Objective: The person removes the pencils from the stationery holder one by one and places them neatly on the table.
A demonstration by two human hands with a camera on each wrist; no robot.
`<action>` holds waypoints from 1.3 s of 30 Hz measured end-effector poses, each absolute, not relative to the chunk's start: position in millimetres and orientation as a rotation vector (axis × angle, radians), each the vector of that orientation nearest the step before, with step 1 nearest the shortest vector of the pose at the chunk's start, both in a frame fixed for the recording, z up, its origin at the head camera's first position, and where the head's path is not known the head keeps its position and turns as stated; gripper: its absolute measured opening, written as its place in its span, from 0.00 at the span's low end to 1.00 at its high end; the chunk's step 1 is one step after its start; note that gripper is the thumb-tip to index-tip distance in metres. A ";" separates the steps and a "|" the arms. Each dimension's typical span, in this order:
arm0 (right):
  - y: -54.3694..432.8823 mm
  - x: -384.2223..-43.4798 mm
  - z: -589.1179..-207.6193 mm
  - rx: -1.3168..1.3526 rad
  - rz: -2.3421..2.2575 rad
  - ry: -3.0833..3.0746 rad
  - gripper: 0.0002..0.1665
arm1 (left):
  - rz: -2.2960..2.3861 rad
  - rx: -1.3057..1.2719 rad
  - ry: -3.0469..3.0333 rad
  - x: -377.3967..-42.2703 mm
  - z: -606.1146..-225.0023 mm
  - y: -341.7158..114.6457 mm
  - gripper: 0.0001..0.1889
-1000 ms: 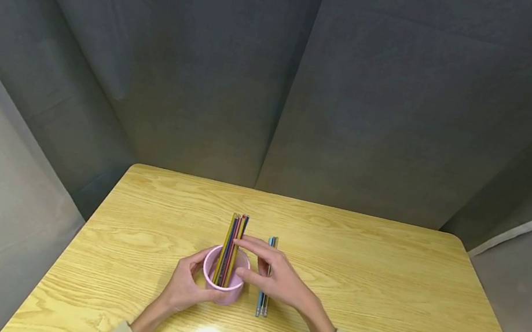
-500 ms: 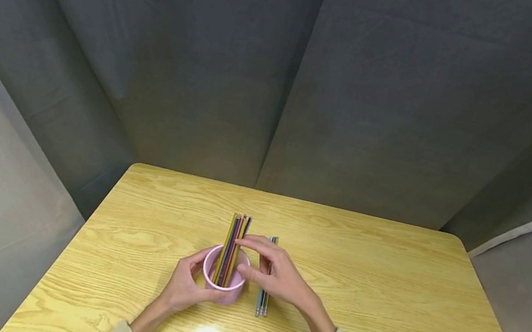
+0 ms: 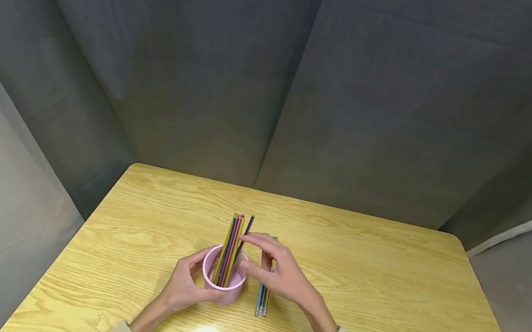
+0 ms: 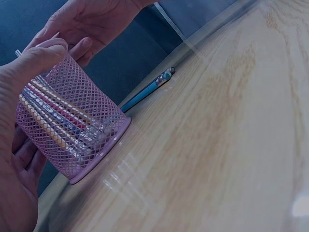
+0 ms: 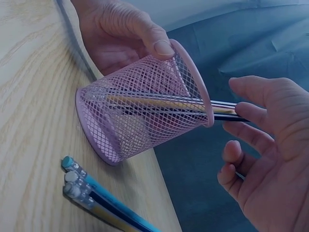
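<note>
My left hand [image 3: 185, 284] grips a pink mesh pencil cup [image 3: 235, 295] by its side, thumb at the rim. Several pencils [image 3: 227, 253] lean together inside, in yellow, dark blue and red. A dark pencil [image 3: 249, 225] stands apart from that bunch, tilted to the right. My right hand [image 3: 283, 275] is over the cup's right side, its index fingertip touching the dark pencil. The right thumb [image 5: 248, 88] is spread away from the pencils in the right wrist view, and the other fingers curve loosely below.
Right of the cup, a few loose pencils [image 3: 262, 301] lie side by side, partly under my right hand; their erasers [image 5: 71, 176] show in the right wrist view. The wooden table [image 3: 380, 303] ends at a grey curtain [image 3: 358, 117].
The dark pencil has swung right, away from the bunch, with my right fingers moving along slightly. My left hand and the cup stay nearly still.
</note>
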State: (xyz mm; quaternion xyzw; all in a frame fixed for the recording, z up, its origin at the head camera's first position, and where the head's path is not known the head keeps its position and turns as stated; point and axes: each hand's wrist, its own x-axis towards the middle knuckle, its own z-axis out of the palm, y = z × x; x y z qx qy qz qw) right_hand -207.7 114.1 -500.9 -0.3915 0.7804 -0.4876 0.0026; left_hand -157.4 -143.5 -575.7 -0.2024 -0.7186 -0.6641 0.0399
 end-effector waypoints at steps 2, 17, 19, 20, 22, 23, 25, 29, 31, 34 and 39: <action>114.7 -208.1 -500.0 -1.230 -1.542 2.457 0.31 | -2.041 -0.625 -2.196 -157.5 -575.8 -143.4 0.46; 119.2 -210.4 -492.2 -1.223 -1.631 2.482 0.27 | -1.976 -0.690 -2.153 -160.2 -579.5 -143.7 0.46; 119.6 -210.1 -489.7 -1.222 -1.648 2.486 0.27 | -1.974 -0.694 -2.148 -160.6 -580.2 -143.7 0.46; 119.7 -210.0 -488.4 -1.221 -1.660 2.486 0.27 | -1.974 -0.692 -2.148 -160.7 -580.5 -143.8 0.46; 120.3 -209.8 -486.2 -1.211 -1.682 2.484 0.26 | -1.976 -0.691 -2.146 -160.9 -580.9 -143.7 0.46; 120.6 -209.7 -485.3 -1.208 -1.693 2.483 0.26 | -1.980 -0.688 -2.147 -160.8 -580.6 -143.6 0.47; 121.5 -210.2 -484.6 -1.201 -1.716 2.485 0.27 | -1.982 -0.690 -2.148 -160.8 -580.4 -143.5 0.47; 123.0 -211.7 -483.5 -1.208 -1.763 2.476 0.27 | -1.996 -0.687 -2.145 -161.0 -580.0 -143.1 0.47; 123.6 -212.1 -482.0 -1.194 -1.779 2.477 0.27 | -1.999 -0.687 -2.146 -161.1 -579.9 -143.0 0.47; 123.5 -210.7 -476.4 -1.175 -1.801 2.470 0.26 | -2.005 -0.682 -2.149 -160.7 -580.2 -143.4 0.47; 123.0 -209.7 -470.6 -1.161 -1.832 2.454 0.26 | -2.000 -0.689 -2.155 -160.2 -580.3 -144.0 0.47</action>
